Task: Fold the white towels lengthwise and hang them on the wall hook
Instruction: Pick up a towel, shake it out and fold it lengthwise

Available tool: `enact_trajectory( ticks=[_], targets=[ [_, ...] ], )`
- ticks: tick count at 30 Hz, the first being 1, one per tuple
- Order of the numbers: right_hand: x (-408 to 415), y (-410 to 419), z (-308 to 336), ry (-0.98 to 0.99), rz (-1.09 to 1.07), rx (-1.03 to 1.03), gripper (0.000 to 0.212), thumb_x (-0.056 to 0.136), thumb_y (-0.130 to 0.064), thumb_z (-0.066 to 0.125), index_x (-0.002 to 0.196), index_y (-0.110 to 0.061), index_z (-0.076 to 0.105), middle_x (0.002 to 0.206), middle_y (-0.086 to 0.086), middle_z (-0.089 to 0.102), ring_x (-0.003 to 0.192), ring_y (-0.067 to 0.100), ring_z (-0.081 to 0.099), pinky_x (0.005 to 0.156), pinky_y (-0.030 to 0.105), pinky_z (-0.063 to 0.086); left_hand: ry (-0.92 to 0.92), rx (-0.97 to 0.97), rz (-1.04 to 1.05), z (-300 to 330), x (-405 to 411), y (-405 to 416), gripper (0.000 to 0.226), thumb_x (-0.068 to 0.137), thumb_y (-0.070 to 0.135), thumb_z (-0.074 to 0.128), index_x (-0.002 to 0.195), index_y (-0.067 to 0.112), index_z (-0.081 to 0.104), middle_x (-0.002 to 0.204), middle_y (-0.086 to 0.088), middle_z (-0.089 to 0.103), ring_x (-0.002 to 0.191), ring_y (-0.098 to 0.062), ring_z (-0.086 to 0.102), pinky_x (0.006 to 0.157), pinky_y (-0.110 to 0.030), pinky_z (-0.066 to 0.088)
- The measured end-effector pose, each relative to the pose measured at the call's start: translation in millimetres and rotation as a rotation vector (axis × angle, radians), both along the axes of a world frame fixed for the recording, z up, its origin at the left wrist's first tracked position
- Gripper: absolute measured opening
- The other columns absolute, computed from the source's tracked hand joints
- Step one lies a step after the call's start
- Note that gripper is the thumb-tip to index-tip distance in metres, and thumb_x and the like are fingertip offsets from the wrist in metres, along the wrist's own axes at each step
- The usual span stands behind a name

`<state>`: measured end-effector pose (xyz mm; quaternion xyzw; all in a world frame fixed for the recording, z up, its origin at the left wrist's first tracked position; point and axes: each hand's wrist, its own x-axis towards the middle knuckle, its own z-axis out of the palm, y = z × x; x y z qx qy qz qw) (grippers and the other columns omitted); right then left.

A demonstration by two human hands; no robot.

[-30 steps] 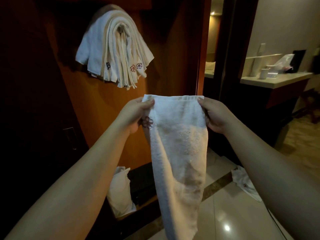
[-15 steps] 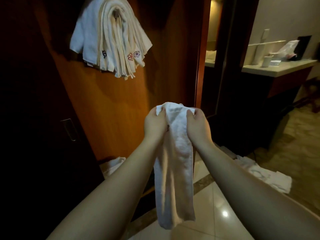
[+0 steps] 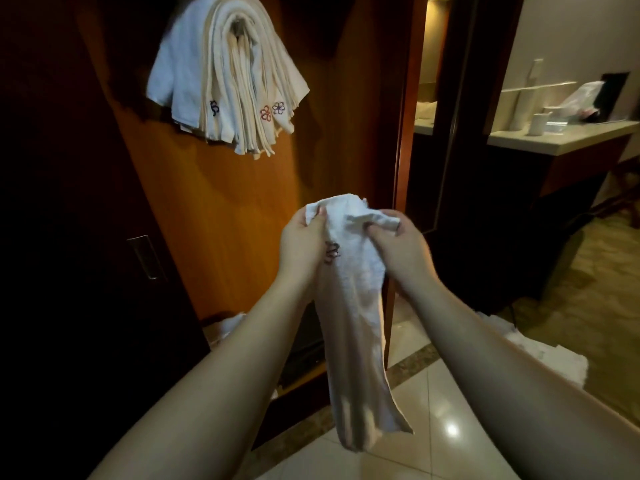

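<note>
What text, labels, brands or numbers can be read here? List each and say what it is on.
No readable words or numbers.
Held towel: a dark embroidered mark, flower-like, not lettering.
Towels on the hook: three embroidered marks, dark, red, purple; emblems, no legible letters.
Counter items: too small and blurred to read.

Dim room: wooden wall [image 3: 242, 209], glossy tiled floor [image 3: 426, 441].

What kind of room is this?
Probably a hotel room: matching white towels with stitched flower logos hang on a wood-panelled wall, and a vanity counter holding cups stands to the right.
</note>
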<state>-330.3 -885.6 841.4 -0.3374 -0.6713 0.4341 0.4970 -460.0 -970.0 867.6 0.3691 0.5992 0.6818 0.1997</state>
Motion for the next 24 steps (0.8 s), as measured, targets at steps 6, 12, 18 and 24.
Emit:
enact_trajectory(
  ticks=[6,12,18,24],
  targets=[
    [37,38,22,-0.02,0.053,-0.041,0.025,0.094,-0.028,0.06,0.116,-0.025,0.07,0.109,0.0,0.075,0.101,0.021,0.072,0.091,0.05,0.058,0.106,-0.011,-0.089,28,-37,-9,0.019,0.1,0.031,0.057,0.101,0.021,0.073,0.09,0.002,0.077,0.085,-0.016,0.075,0.079,-0.04,0.061],
    [45,55,35,0.024,0.239,-0.157,0.023,0.105,-0.027,0.052,0.116,-0.018,0.07,0.106,0.01,0.077,0.105,0.037,0.07,0.095,0.052,0.055,0.256,-0.01,-0.192,49,-48,-16,0.015,0.099,0.028,0.06,0.098,0.024,0.074,0.092,0.003,0.077,0.087,-0.016,0.074,0.074,-0.031,0.058],
    [44,46,33,0.223,0.471,-0.359,0.027,0.103,-0.021,0.053,0.126,-0.009,0.063,0.119,0.013,0.073,0.115,0.03,0.068,0.092,0.04,0.059,0.087,0.046,-0.296,55,-46,-16,0.014,0.1,0.02,0.058,0.1,0.017,0.072,0.085,0.002,0.077,0.08,-0.015,0.074,0.065,-0.024,0.056],
    [46,38,34,0.083,0.578,-0.341,0.036,0.087,-0.01,0.068,0.117,0.004,0.055,0.124,0.021,0.065,0.111,0.035,0.066,0.097,0.048,0.053,-0.086,0.051,-0.436,54,-54,-16,0.011,0.1,0.018,0.058,0.1,0.012,0.067,0.083,0.0,0.076,0.076,-0.013,0.073,0.063,-0.023,0.056]
  ],
)
